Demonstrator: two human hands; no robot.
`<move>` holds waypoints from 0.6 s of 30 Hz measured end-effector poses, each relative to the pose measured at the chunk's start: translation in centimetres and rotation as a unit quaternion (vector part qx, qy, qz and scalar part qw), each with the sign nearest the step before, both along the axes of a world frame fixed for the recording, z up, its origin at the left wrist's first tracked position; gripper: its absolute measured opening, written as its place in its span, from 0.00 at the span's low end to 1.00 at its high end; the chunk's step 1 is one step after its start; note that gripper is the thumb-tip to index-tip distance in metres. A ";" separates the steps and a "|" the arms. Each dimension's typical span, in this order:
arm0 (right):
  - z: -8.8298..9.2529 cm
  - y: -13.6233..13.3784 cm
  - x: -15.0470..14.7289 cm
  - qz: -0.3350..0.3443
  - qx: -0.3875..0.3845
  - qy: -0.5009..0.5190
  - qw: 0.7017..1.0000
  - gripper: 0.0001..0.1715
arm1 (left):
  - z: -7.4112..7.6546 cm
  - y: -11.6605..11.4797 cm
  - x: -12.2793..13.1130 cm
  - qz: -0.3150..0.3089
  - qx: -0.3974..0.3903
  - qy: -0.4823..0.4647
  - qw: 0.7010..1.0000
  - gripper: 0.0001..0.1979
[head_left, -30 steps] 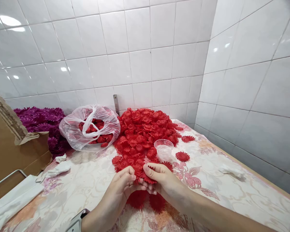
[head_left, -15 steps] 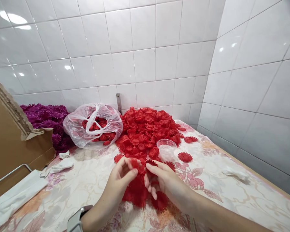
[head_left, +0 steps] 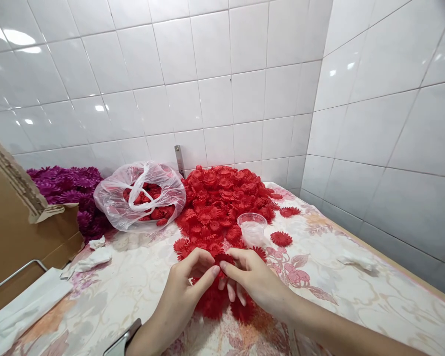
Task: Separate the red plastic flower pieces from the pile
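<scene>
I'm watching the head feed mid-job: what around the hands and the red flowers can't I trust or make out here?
- Red flower piece: mostly hidden by the fingertips of the left hand and right hand; its shape is unclear.
- Plastic cup: contents unreadable through the clear wall.
- Plastic bag: crumpled film blurs the pieces inside.
- Cardboard box: cut off by the left edge.

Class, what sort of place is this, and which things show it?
Probably a small craft workshop: a heap of red flower pieces, a purple pile, a bagful, white tiled walls.
</scene>
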State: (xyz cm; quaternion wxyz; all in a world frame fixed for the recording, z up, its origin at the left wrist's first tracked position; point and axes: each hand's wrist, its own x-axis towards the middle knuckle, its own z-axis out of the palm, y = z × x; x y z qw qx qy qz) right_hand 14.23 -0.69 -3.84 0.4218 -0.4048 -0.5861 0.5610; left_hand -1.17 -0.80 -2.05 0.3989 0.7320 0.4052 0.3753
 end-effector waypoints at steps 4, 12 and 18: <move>0.4 -0.3 0.1 -0.010 -0.004 -0.006 1.000 0.09 | 0.0 0.0 0.1 0.016 -0.002 -0.002 1.000 0.08; 1.0 -0.6 0.1 -0.025 0.009 -0.030 0.999 0.16 | 0.3 -0.3 0.3 0.002 -0.013 0.014 1.000 0.08; 1.2 -1.0 0.2 -0.054 0.086 -0.104 0.989 0.21 | 0.7 -0.7 0.4 -0.012 -0.051 0.010 0.999 0.08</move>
